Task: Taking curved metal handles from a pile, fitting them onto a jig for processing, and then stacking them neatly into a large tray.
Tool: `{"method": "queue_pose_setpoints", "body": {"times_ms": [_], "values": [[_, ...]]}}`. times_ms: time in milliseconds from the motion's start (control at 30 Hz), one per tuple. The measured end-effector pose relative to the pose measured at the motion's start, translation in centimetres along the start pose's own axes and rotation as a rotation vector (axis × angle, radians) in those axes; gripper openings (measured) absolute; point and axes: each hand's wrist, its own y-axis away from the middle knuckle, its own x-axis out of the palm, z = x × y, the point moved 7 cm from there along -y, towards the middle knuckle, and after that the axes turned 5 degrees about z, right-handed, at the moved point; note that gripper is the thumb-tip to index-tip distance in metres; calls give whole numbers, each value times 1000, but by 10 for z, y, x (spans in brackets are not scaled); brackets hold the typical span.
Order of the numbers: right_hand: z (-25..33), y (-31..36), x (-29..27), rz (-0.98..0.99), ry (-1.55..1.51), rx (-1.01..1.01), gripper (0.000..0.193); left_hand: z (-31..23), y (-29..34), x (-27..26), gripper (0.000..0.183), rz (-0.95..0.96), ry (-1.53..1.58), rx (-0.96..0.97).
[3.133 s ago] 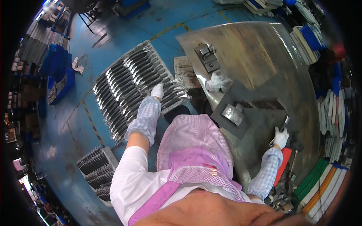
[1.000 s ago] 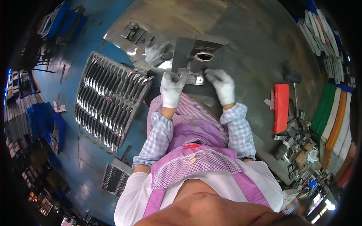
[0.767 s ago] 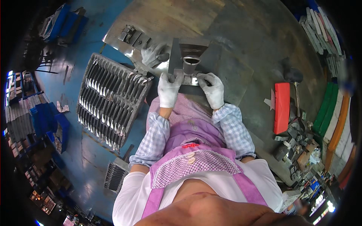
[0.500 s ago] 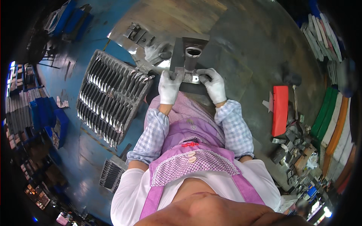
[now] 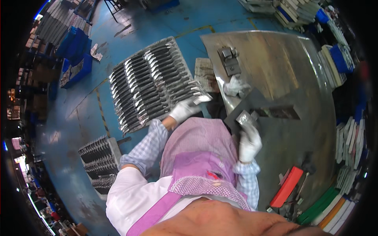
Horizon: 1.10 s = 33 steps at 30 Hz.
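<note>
At the near right corner of the grey tray [image 5: 117, 122], my gloved left hand [image 5: 183, 111] is closed on a long dark part with a bright end [image 5: 203, 98]. Rows of similar dark parts with shiny ends fill that tray. Over the worktable [image 5: 275, 67], my gloved right hand [image 5: 250, 144] pinches a small shiny metal plate [image 5: 245, 118] between thumb and fingers. Beyond that plate a dark flat metal piece [image 5: 281, 112] lies on the table. Slight blur hides finger detail on both hands.
Near the table's left edge sit a metal fixture [image 5: 230, 63] and a crumpled white glove [image 5: 237, 85]. A red bar [image 5: 286, 187] lies to the near right, beside a hammer-like tool [image 5: 303, 185]. On the blue floor stands a second loaded tray [image 5: 115, 153]; blue bins [image 5: 76, 70] are farther left.
The view has swung left. My left hand has let go of the metal piece on the table and moved to the tray's corner. My right hand still holds a plate, now lower.
</note>
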Motion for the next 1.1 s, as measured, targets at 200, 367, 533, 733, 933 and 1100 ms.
{"method": "queue_pose_setpoints", "body": {"times_ms": [200,367,533,733,933,1100], "values": [[-105,56,-52,-272,382,382,28,85,-166,-98,45,-306,-84,44],[-104,33,-13,-160,448,319,31,218,-164,-142,31,-508,-468,-131],[-105,33,-25,-223,534,340,30,165,-180,-90,24,-449,-892,-216],[-113,38,-34,-246,505,363,30,118,-106,-134,29,-966,-605,54],[-105,31,-23,-179,449,372,30,236,-42,-206,71,-1310,-351,-391],[-109,36,-27,-224,522,378,31,249,-115,-203,73,-1188,38,-515]]}}
